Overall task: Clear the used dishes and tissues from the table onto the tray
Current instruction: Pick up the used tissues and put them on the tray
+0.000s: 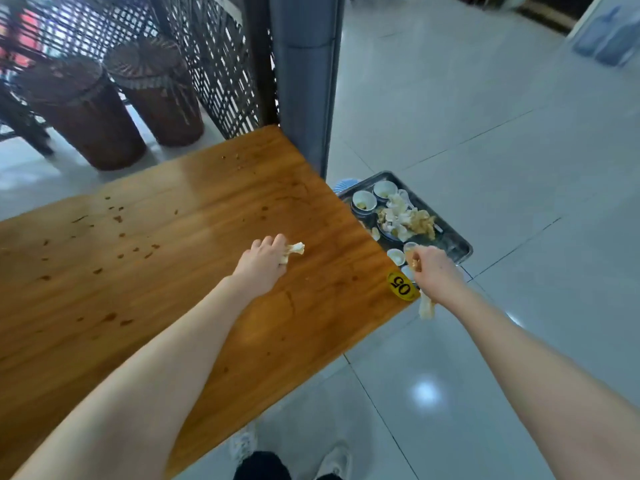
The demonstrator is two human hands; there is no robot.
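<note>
Left hand (263,263) is down on the table (194,216), fingers (277,241) curled onto a crumpled tissue (295,250). It's a white-cream, scrunched wad poking out past the fingertips toward the table's right end, and it looks to be touching the wood.

Right hand (437,271) is closed in a fist off the table's right corner, gripping a 2nd tissue, the twisted tissue (426,306). Its pale, rope-like tail hangs below the fist over the floor (519,168). There's something yellowish at the thumb end, can't tell what.

The tray (462,249) is dark metal w/ a raised rim. It sits lower than the tabletop, just past the right edge, w/ its near-left part hidden under the table. It's loaded: 2 white bowls (364,200) at the far end, a heap of used tissues (410,220) mid-tray, and small cups (396,256) near the right hand's knuckles. The right fist hovers over the tray's near corner.

The tabletop is stained, w/ dark spots and crumbs mostly on the left half. A yellow "05" sticker (401,285) sits at the near-right corner, just beside the right hand.

On edges & room, the right table edge runs diagonally between the 2 hands. A grey pillar (304,81) stands at the far corner, close to the tray's far end. There's open tiled floor to the right of the tray.
</note>
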